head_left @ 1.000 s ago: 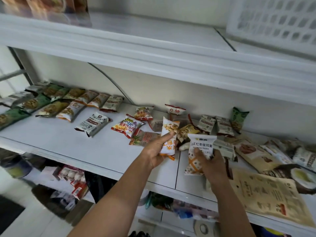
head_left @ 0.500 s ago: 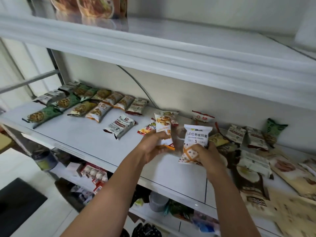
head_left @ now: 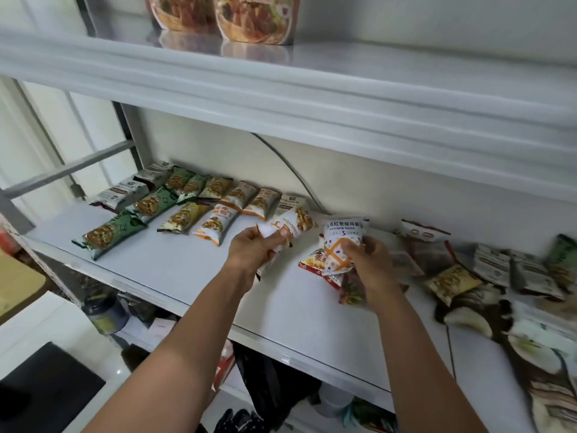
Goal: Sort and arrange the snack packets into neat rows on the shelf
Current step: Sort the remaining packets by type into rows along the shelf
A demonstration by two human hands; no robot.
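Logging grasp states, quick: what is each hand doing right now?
Left hand: closed on a white-and-orange snack packet.
Right hand: closed on a white packet with orange lattice print.

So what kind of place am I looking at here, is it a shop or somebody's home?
Probably a small shop's stockroom or a home pantry; I cannot tell which. Snack packets lie in rows on a white shelf, large food pouches stand on the shelf above, and mixed clutter sits below. No price tags show.

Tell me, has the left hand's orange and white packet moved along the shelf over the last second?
Yes. The orange and white packet in the left hand has travelled left, away from the loose pile and up to the neat rows.
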